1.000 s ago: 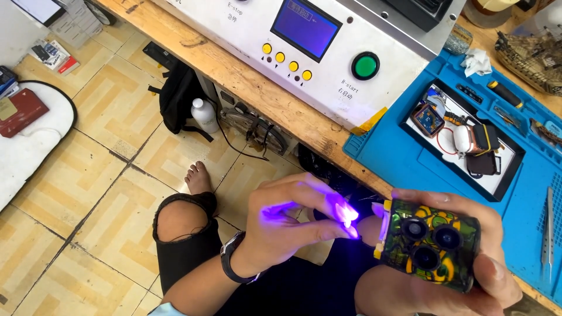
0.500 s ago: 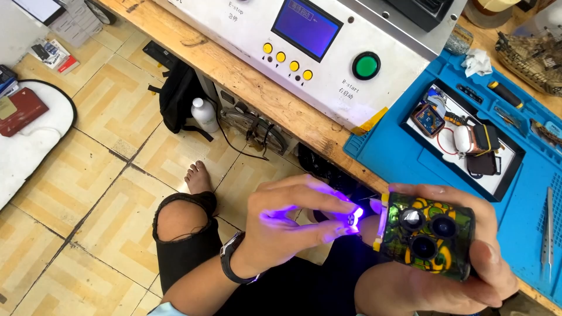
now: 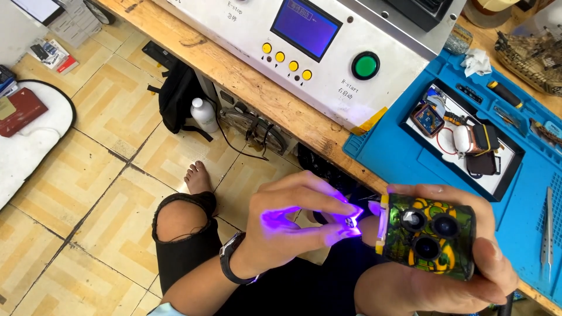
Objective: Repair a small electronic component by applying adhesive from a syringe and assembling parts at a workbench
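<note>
My right hand (image 3: 462, 263) grips a small device (image 3: 427, 235) with a green and yellow patterned back and three round lenses, held over my lap. My left hand (image 3: 293, 225) pinches a small lamp (image 3: 350, 222) that shines violet light. The lamp's tip sits right at the yellow-edged left side of the device, and the violet glow falls on my left fingers and palm. A dark watch (image 3: 231, 266) is on my left wrist.
A wooden bench (image 3: 252, 88) carries a white machine (image 3: 328, 47) with a blue screen, yellow buttons and a green button. A blue work mat (image 3: 410, 158) holds a black tray (image 3: 462, 137) of small parts and tweezers (image 3: 547, 225). Below are tiled floor, a black bag (image 3: 178, 96) and a white bottle (image 3: 204, 114).
My left hand has brought the violet lamp a little to the right, closer against the device's left edge. The device has tilted slightly in my right hand.
</note>
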